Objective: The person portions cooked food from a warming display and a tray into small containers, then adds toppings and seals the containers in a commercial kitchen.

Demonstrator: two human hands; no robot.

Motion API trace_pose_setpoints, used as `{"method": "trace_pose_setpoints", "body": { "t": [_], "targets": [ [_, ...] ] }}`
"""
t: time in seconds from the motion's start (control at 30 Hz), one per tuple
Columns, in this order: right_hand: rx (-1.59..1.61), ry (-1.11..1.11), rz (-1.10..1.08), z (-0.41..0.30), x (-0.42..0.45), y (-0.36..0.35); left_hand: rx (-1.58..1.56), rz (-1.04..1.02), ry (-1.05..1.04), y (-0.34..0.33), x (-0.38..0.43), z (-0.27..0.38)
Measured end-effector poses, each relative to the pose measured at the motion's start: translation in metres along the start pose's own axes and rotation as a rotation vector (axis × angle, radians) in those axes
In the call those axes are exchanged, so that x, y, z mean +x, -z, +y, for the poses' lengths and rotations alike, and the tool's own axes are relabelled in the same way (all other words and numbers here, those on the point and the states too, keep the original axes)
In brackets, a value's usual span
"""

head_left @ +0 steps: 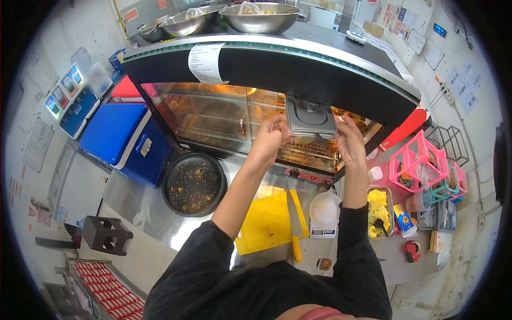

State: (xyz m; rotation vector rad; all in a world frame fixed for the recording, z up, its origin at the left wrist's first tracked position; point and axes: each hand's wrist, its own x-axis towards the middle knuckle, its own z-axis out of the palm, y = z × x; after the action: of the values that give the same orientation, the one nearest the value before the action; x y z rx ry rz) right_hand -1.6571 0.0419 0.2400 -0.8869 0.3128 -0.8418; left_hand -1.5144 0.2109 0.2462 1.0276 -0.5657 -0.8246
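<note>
My left hand (272, 138) and my right hand (351, 138) grip opposite sides of a lidded stainless steel food pan (312, 118). It is at the opening of a lit food warmer cabinet (256, 66), with its far end under the black top panel. Browned food on wire racks (310, 158) glows inside, below and around the pan. Left of my hands, a glass pane (212, 114) covers part of the opening. Below my forearms, a knife with a yellow handle (296, 248) lies on a yellow cutting board (266, 224).
A round black pan (194, 184) with crumbs and a blue cooler box (120, 136) stand left. At right are a kitchen scale (324, 216), a tray of yellow food (379, 204) with a black utensil, and pink baskets (418, 164). Steel bowls (260, 20) rest atop the cabinet.
</note>
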Motion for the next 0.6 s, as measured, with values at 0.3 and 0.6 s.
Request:
{"method": "trace_pose_setpoints", "body": {
  "t": [0.3,0.6],
  "targets": [
    [0.190,0.078,0.017,0.029,0.074,0.007,-0.359,0.153,-0.063,-0.011,0.033,0.003],
    [0.356,-0.001,-0.032,0.028,0.127,0.009,-0.841,0.207,-0.177,-0.038,0.073,-0.032]
  ]
}}
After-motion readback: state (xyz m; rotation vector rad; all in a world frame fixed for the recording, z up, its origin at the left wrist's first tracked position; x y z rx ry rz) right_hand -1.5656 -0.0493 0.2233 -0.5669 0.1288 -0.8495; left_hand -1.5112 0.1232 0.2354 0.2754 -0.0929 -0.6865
